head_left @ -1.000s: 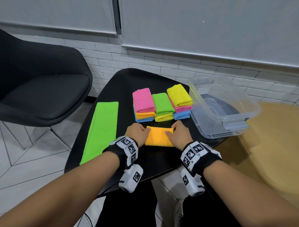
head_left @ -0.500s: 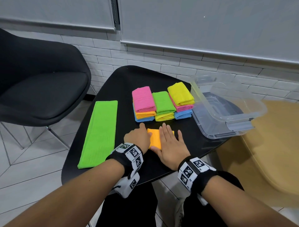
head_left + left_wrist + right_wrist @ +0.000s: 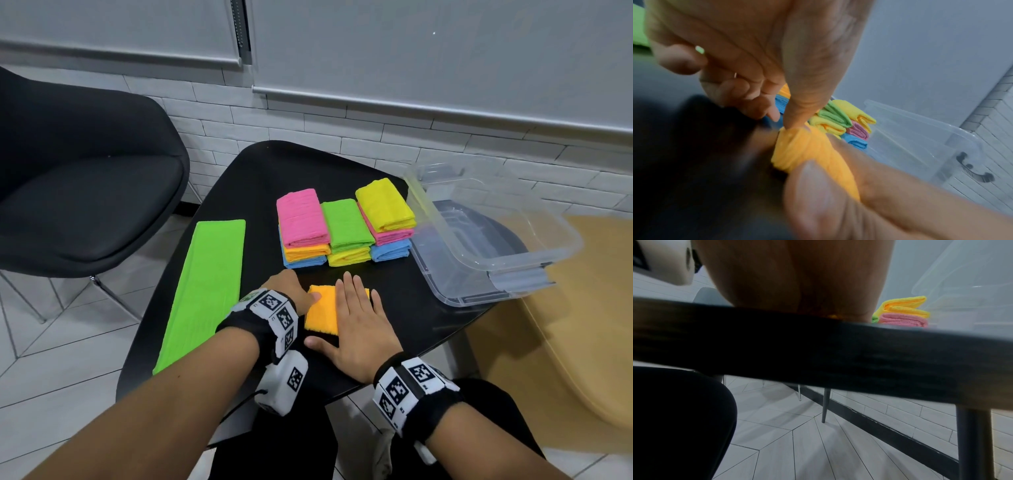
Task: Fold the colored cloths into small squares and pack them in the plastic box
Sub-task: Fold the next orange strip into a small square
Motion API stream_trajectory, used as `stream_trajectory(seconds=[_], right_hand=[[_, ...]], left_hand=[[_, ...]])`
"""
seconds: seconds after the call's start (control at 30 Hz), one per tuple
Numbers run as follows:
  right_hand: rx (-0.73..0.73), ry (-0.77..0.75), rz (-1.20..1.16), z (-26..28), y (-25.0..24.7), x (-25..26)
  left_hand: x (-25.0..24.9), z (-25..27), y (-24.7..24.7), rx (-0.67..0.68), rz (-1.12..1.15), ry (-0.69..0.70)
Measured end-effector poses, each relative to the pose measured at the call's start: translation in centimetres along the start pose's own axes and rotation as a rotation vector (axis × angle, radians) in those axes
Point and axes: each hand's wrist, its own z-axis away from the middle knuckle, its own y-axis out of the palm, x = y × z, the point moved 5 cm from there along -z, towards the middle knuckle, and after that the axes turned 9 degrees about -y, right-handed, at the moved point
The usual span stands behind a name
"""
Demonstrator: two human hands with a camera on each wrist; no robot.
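A folded orange cloth [image 3: 320, 311] lies near the front edge of the black table [image 3: 411, 308]. My right hand [image 3: 358, 305] lies flat on it with straight fingers, covering its right part. My left hand [image 3: 303, 296] is at the cloth's left edge, fingers curled. In the left wrist view its thumb [image 3: 795, 120] presses down on the corner of the orange cloth [image 3: 797, 151]. Behind stand three stacks of folded cloths, topped pink [image 3: 301, 219], green [image 3: 344, 222] and yellow [image 3: 383, 205]. The clear plastic box [image 3: 548, 262] sits at the right, with no cloths in it.
A long green cloth [image 3: 205, 284], folded into a strip, lies along the table's left side. A black chair [image 3: 85, 192] stands to the left. The box overhangs the table's right edge, above a tan rounded surface [image 3: 582, 342]. A white brick wall is behind.
The orange cloth went from a wide strip held at both ends to half that width. My right hand moved left and flattened on top of it; my left hand stayed at the left edge.
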Motion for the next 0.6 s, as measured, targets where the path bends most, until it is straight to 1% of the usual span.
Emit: stream_trajectory(seconds=[0.1, 0.2, 0.27, 0.4, 0.47, 0.6], right_hand=[[-0.008, -0.005, -0.005, 0.0, 0.1, -0.1], [-0.014, -0.008, -0.021, 0.1, 0.0, 0.1], [-0.001, -0.022, -0.033, 0.1, 0.0, 0.0], [0.056, -0.06, -0.068, 0.6, -0.6, -0.5], [0.091, -0.08, -0.08, 1.4, -1.0, -0.8], [0.017, -0.11, -0.183, 3.3, -1.8, -1.8]], left_hand=[[-0.6, -0.4, -0.3, 0.01, -0.007, -0.033], [-1.3, 0.2, -0.6, -0.091, -0.036, -0.05], [-1.9, 0.9, -0.6, -0.144, -0.056, -0.027], [-2.0, 2.3, -0.1, -0.176, -0.08, 0.028], [-1.6, 2.5, -0.1, -0.174, -0.043, 0.04], [-1.0, 3.0, -0.3, -0.106, 0.102, 0.032]])
